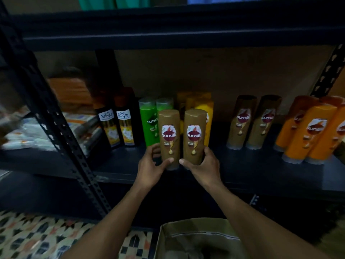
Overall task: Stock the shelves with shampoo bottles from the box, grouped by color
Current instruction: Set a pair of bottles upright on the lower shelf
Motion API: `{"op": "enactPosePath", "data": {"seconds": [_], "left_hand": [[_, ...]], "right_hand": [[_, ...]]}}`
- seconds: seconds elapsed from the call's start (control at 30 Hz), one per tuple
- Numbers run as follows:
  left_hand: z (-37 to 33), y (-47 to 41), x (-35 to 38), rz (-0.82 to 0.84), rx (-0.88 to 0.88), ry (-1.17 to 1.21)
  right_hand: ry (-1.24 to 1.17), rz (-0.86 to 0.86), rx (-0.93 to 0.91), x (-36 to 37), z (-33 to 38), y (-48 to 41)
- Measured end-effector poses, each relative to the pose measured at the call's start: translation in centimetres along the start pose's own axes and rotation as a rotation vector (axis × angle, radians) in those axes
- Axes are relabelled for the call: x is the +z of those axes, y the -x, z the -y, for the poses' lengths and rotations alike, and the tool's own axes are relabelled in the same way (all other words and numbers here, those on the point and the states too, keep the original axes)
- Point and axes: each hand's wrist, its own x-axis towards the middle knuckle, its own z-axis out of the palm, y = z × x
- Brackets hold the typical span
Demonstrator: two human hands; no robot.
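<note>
My left hand (149,166) grips the left brown plastic shampoo bottle (169,137) and my right hand (204,165) the right brown plastic shampoo bottle (195,135), both low down, upright at the black metal shelf (252,165) front; I judge them stiff, glossy-slippery, moderately heavy, best clasped mid-body.

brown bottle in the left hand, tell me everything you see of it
The brown bottle is glossy plastic, upright, its red sunsilk label and golden drop facing the camera. The left hand grips its lower end, thumb across the front, hiding the base. It is in front of the green bottles, a narrow gap from its twin bottle.
</note>
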Motion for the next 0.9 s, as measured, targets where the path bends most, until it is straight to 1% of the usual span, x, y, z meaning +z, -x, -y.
{"op": "enactPosePath", "data": {"seconds": [0.13,0.27,0.43,0.63,0.8,0.9], "left_hand": [[0.5,-0.3,1.5,0.055,-0.028,0.091],[-0.2,-0.1,3.4,0.093,-0.008,0.117],[-2.8,0.2,8.6,0.183,0.014,0.146],[-5.1,-0.8,16.0,0.19,0.058,0.133],[-6.1,-2.3,20.5,0.219,0.117,0.125],[-6.1,-3.0,22.4,0.203,0.137,0.143]], "right_hand": [[-0.015,0.006,-0.01,-0.6,-0.3,-0.1],[0.024,0.034,-0.004,-3.5,-1.2,-0.3],[0.065,-0.043,0.009,-10.3,-3.6,-1.4],[0.061,-0.107,0.057,-17.6,-6.2,-3.6],[0.015,-0.187,0.006,-20.1,-7.8,-5.4],[-0.029,-0.212,-0.003,-20.4,-8.4,-6.2]]}}
